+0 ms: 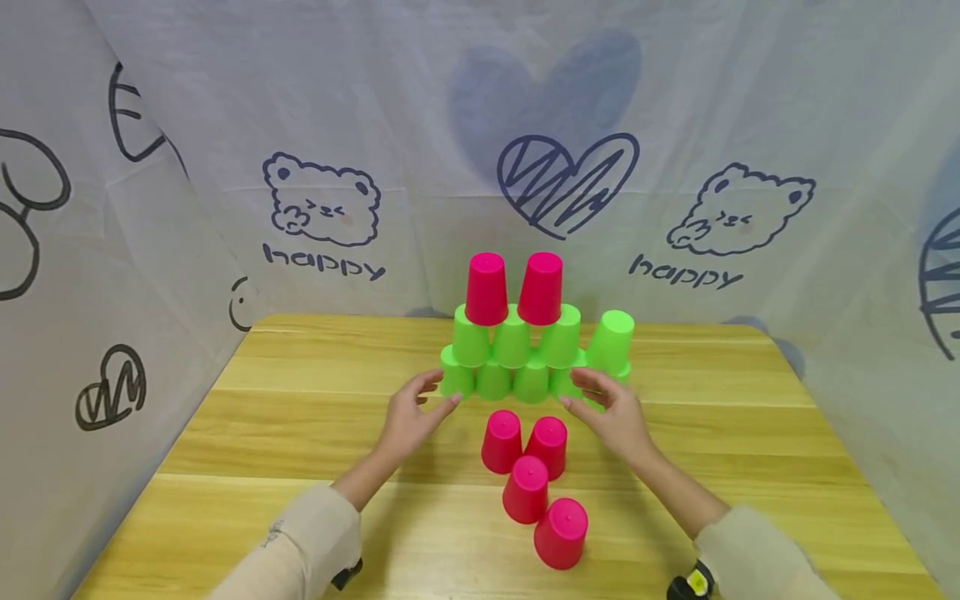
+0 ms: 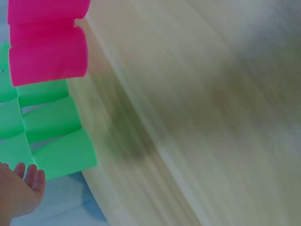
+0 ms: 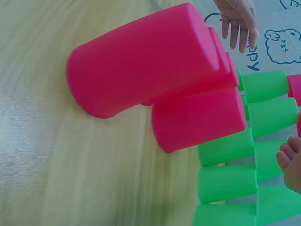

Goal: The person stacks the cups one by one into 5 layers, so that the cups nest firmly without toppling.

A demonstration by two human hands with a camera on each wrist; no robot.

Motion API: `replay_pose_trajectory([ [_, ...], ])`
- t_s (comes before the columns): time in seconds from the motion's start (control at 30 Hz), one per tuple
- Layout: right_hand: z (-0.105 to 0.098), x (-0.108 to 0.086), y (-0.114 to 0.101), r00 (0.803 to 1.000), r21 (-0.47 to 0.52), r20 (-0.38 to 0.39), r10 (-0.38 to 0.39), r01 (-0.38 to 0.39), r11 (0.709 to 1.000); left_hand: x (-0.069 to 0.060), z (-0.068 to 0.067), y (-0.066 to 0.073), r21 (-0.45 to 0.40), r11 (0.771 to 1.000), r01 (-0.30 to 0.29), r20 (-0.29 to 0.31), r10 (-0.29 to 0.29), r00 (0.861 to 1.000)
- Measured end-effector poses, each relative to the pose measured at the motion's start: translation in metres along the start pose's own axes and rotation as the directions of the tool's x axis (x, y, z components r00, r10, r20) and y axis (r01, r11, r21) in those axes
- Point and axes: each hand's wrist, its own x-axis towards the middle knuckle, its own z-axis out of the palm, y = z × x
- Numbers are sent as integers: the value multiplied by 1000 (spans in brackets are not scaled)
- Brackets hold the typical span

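Note:
My left hand [image 1: 416,408] is beside the left end of a stacked wall of green cups [image 1: 492,381], fingers loosely bent and apart from the thumb, nothing held. At the wall's right end my right hand [image 1: 615,412] has a similar curve, its fingers overlapping the green cups in the head view; whether they touch is unclear. Two pink cups [image 1: 487,289] stand upside down on the upper green row. Another green cup [image 1: 612,340] rises at the right, its lower part partly hidden. In the right wrist view, my right hand [image 3: 292,165] appears beside green cups [image 3: 226,181].
Several upside-down pink cups [image 1: 527,490] stand between my forearms, nearer the front of the wooden table [image 1: 285,400]. Behind the table hangs a pale cloth [image 1: 420,158] with bear and heart drawings; more cloth flanks both sides.

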Motion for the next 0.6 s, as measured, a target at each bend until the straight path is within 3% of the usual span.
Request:
replay_pose_trajectory([
  [0.27, 3, -9, 12, 1000, 18, 14, 9, -9, 1000, -11, 14, -5, -40, 999, -18, 56, 21, 998],
  [0.6, 6, -20, 27, 999, 18, 49, 25, -26, 1000, -21, 31, -14, -94, 996, 5, 117, 6, 993],
])
